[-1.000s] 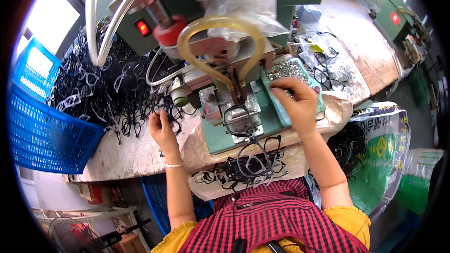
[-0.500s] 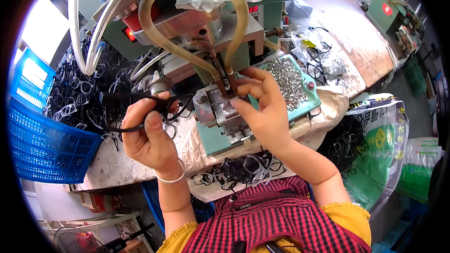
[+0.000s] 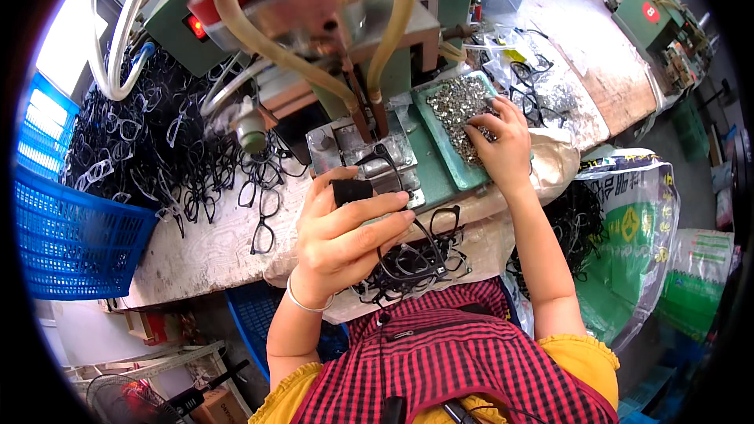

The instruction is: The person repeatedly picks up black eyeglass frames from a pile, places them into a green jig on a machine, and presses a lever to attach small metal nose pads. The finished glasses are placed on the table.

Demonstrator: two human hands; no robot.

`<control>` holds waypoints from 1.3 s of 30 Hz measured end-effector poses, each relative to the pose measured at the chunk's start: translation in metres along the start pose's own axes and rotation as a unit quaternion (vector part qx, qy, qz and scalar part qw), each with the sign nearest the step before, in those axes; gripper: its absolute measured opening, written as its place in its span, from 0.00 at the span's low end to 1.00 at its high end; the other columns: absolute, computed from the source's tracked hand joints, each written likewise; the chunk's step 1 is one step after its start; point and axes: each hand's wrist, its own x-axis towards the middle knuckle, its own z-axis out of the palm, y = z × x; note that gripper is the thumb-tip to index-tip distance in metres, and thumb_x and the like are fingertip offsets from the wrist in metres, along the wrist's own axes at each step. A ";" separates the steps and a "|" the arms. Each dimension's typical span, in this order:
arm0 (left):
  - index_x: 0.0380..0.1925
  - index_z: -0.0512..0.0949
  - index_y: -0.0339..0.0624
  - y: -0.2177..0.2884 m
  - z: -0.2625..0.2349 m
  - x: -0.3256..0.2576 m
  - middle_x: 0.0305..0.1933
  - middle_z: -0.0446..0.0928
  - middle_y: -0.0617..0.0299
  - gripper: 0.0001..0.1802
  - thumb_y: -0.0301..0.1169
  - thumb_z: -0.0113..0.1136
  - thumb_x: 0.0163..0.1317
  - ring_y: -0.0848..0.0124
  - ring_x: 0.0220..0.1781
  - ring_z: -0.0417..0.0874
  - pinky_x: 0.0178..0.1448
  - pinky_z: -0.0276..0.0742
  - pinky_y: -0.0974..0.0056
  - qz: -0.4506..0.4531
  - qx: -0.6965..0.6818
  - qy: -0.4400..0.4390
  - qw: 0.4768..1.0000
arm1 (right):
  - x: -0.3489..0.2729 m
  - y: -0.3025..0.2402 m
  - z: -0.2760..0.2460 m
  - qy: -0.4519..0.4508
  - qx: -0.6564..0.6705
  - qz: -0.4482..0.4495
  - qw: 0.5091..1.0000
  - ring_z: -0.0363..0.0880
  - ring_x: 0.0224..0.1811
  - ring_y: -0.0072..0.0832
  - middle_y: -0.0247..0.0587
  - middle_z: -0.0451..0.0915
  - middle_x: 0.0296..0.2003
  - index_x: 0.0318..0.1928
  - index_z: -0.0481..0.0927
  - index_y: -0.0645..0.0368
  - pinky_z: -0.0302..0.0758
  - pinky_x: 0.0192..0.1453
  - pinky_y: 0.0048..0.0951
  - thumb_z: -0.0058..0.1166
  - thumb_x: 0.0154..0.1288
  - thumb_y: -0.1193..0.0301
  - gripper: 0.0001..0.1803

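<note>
My left hand (image 3: 345, 239) is closed round a black eyeglass frame (image 3: 430, 268), whose rim hangs below the fingers in front of the machine. A dark flat piece (image 3: 352, 191) shows at the fingertips; I cannot tell whether it belongs to that frame. Just beyond is the metal fixture (image 3: 334, 141), under two copper-coloured electrode tips (image 3: 369, 122). To the right, my right hand (image 3: 506, 145) reaches into a green tray (image 3: 469, 178) of small metal parts (image 3: 452, 106). Its thumb and forefinger are bent close together at the pile; what they grip is too small to make out.
Black and clear eyeglass frames (image 3: 141, 141) lie heaped at the left beside a blue basket (image 3: 78, 235). More frames (image 3: 408, 263) lie along the table's front edge. A curved hose (image 3: 236, 23) hangs over the work area. A large printed sack (image 3: 628, 243) stands at the right.
My left hand has moved right and nearer the fixture with the eyeglass frame. My right hand has left the electrode tips and gone right into the tray of metal parts.
</note>
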 end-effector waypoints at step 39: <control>0.43 0.88 0.47 -0.151 -0.063 -0.137 0.56 0.84 0.58 0.17 0.22 0.69 0.50 0.57 0.52 0.83 0.60 0.71 0.58 -0.308 0.303 -0.021 0.902 | 0.004 -0.081 -0.043 -0.016 0.340 0.045 0.939 0.84 0.45 0.34 0.42 0.86 0.38 0.38 0.88 0.62 0.77 0.54 0.32 0.62 0.55 0.84 0.10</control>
